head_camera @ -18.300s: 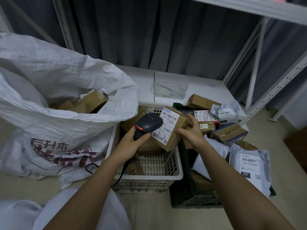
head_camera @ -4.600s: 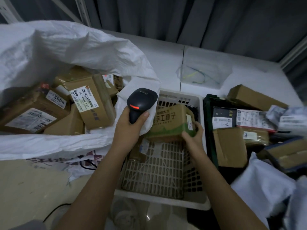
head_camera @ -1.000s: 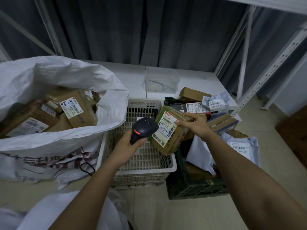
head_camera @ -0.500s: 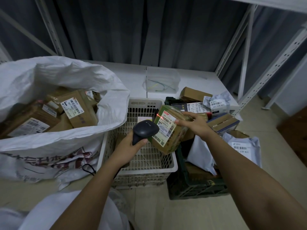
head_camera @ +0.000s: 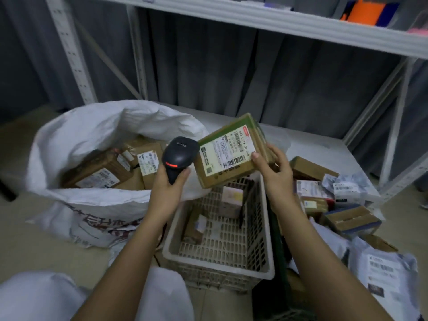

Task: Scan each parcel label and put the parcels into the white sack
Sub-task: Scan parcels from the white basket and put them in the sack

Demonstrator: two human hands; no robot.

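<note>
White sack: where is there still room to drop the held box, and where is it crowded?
Inside the white sack, the back stretch under its far rim looks bare, beyond the brown boxes crowding the near side. The right hand holds the box just right of the mouth; the left hand with the scanner blocks the near-right edge.

Left arm: bare, reaches forward and up.
Left hand (head_camera: 168, 181): fingers curl round the scanner (head_camera: 179, 156) handle.
Right arm: bare, reaches forward.
Right hand (head_camera: 274, 167): thumb on top, fingers behind, holds the box (head_camera: 228, 151) tilted.
</note>
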